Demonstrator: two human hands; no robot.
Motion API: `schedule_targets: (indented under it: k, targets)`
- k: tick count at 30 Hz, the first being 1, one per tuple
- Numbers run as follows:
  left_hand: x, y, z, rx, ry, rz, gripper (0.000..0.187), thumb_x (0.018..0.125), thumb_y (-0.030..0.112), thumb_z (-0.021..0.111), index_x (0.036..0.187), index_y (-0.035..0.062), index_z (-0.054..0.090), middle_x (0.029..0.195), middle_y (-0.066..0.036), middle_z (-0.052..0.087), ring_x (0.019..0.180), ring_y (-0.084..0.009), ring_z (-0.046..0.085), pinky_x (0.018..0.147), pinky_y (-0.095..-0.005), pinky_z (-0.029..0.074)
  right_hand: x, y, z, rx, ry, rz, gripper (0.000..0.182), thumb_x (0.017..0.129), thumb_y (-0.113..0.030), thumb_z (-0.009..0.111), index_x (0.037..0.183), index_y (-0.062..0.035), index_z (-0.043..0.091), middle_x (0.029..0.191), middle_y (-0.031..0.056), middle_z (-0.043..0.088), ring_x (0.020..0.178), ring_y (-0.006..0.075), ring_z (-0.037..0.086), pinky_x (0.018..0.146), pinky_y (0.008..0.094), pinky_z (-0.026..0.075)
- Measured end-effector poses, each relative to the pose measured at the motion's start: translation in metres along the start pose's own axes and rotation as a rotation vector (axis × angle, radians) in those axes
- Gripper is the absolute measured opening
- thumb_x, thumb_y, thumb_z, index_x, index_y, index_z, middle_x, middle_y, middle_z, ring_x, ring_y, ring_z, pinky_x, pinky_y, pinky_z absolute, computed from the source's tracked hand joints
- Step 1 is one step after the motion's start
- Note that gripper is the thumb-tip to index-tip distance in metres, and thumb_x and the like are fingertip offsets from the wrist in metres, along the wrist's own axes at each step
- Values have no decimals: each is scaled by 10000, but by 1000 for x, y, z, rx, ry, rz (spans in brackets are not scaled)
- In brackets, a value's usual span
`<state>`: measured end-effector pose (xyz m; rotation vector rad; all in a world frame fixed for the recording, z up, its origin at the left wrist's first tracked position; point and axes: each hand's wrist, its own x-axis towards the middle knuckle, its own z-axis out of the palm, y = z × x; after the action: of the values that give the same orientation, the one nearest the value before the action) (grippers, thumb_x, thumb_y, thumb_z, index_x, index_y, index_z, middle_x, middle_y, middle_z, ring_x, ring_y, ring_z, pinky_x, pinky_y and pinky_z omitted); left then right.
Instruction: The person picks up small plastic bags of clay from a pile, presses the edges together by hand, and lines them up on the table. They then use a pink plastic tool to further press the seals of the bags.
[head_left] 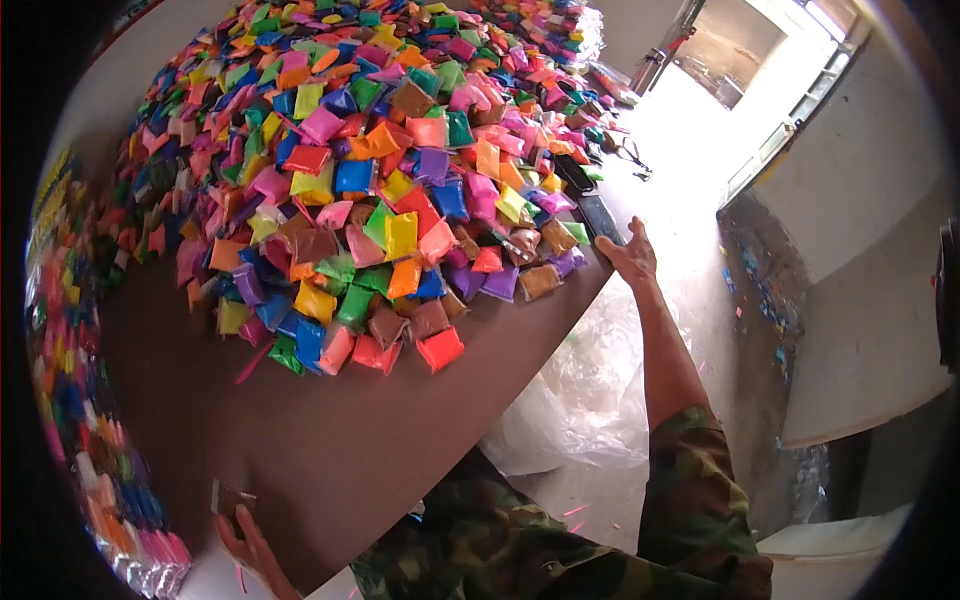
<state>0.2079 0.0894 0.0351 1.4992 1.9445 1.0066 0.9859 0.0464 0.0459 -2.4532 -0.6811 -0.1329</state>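
Observation:
A large heap of small colourful sealed packets (400,232) covers much of the brown tabletop (330,440). At the table's near left corner, my left hand (252,550) has its thumb and finger closed on the edge of a small brown packet (233,497) with a clear border. My right hand (632,258) is at the table's right edge, thumb and fingers spread. Its thumb tip is right at the end of a dark phone (598,218), which lies beside the heap. A black case-like object (574,174) lies just beyond the phone.
Stacked colourful packets (100,460) line the left side. Crumpled clear plastic sheeting (585,395) sits below the table's right edge. Scattered packets (765,290) lie on the floor along the right wall, near a bright open doorway (760,80).

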Motion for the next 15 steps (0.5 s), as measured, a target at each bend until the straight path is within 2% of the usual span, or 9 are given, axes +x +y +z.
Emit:
schedule_targets:
  k: [1,4,7,11,15]
  targets:
    - [0,2,1,-15,-12,-25,341,1046,355,620,1115,21,627,932,-30,580,773,-119,513,625,-289,404,1,1,2,47,-5,-6,1113,675,-535,855,1524,45,429,1459,254,584,1340,389,586,1134,435,444]
    - [4,-19,5,-78,25,-24,378,1044,370,631,1154,9,626,1001,-61,620,852,-142,569,689,-283,449,8,1,7,37,-55,22,1120,669,-530,850,1519,63,424,1460,261,582,1335,392,591,1130,428,449]
    - [8,-22,10,-86,65,108,330,1034,346,631,1081,19,645,926,-31,600,762,-118,492,634,-290,379,9,1,12,-12,-26,25,970,663,-534,852,1393,22,536,1309,243,671,1215,383,661,1034,455,501]
    - [5,-18,13,1,136,66,357,1031,371,629,1080,18,637,930,-58,619,758,-137,501,632,-297,383,8,-4,15,-31,29,4,836,655,-534,851,1260,-13,602,1172,213,721,1106,370,702,947,469,527]
    - [6,-21,7,57,108,52,372,1029,382,626,1067,12,633,925,-61,622,747,-136,496,624,-302,378,13,-9,14,-75,-27,72,849,663,-538,837,1284,-8,603,1206,204,717,1123,358,701,962,453,525]
